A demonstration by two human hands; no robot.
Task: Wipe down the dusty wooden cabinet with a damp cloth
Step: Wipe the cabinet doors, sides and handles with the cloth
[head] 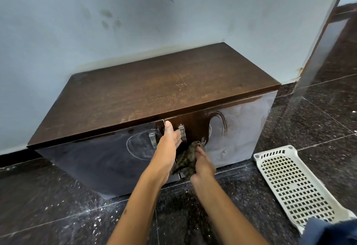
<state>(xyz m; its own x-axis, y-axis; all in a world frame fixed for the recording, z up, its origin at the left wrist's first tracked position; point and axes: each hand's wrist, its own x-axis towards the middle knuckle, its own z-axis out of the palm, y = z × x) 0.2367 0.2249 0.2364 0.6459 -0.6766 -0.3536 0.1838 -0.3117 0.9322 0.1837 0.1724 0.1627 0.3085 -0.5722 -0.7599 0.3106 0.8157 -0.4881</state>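
Observation:
A low dark wooden cabinet (150, 90) stands against the wall, with two glossy front doors and two metal handles. The right door (239, 128) is grey with dust except for a wiped dark strip beside its handle (182, 132). My left hand (170, 140) rests on the front where the doors meet, thumb up at the top edge, fingers curled on the right door's handle. My right hand (202, 164) is closed on a crumpled dark patterned cloth (186, 160) and presses it against the lower part of the right door.
A white perforated plastic tray (293, 184) lies on the dark speckled stone floor (58, 206) to the cabinet's right. White dust flecks litter the floor. A stained pale wall (135, 22) stands behind, a door frame (326, 32) at far right.

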